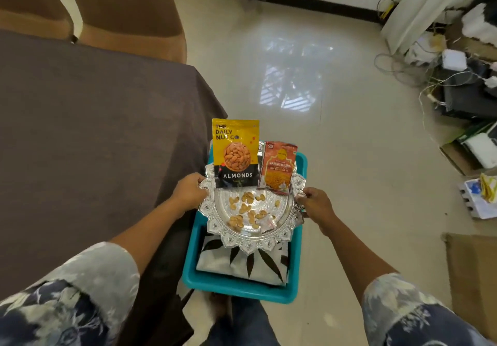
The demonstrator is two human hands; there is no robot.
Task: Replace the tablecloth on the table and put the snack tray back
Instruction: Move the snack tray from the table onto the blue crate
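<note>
A round silver snack tray [243, 240] with a scalloped rim sits over a teal plastic bin [239, 289] on the floor. It carries a yellow almonds pouch [236, 153], a red garlic snack packet [278, 169] and several loose almonds [248, 209]. My left hand [189, 191] grips the tray's left rim and my right hand [316, 203] grips its right rim. Under the tray, inside the bin, lies a folded white cloth with dark leaf print [242, 265]. A dark brown-grey tablecloth [94, 130] covers the table at left.
Two brown covered chairs [121, 4] stand behind the table. Cables, boxes and electronics [457, 82] clutter the floor at right, near a brown mat [473, 273]. Pale tiled floor [295, 76] lies beyond the bin.
</note>
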